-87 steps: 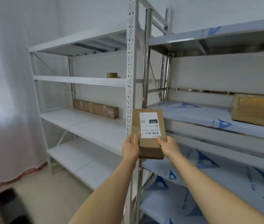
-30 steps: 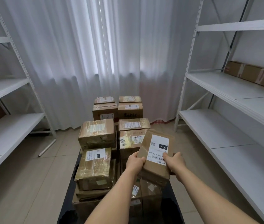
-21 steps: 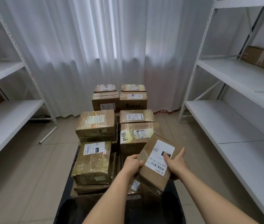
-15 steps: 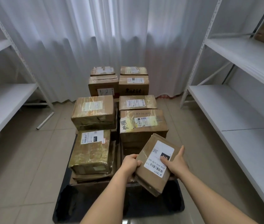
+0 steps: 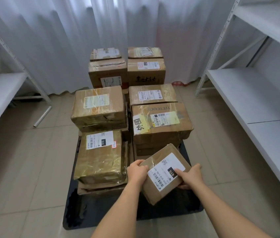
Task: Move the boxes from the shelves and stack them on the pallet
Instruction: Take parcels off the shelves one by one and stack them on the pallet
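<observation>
Right now both hands, left hand [image 5: 136,171] and right hand [image 5: 190,176], grip a small labelled box [image 5: 164,174], tilted above the pallet [image 5: 101,213], just in front of the stack [image 5: 161,124]. Dropped crooked there, it could slide off the pallet's bare near edge.

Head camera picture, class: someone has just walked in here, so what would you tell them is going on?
A person is holding a small brown box with both hands, the left hand on its left edge and the right hand on its right. The box is tilted, above the near right part of a black pallet. Taped cardboard boxes are already stacked there, between white shelves. It is not yet set down.
</observation>
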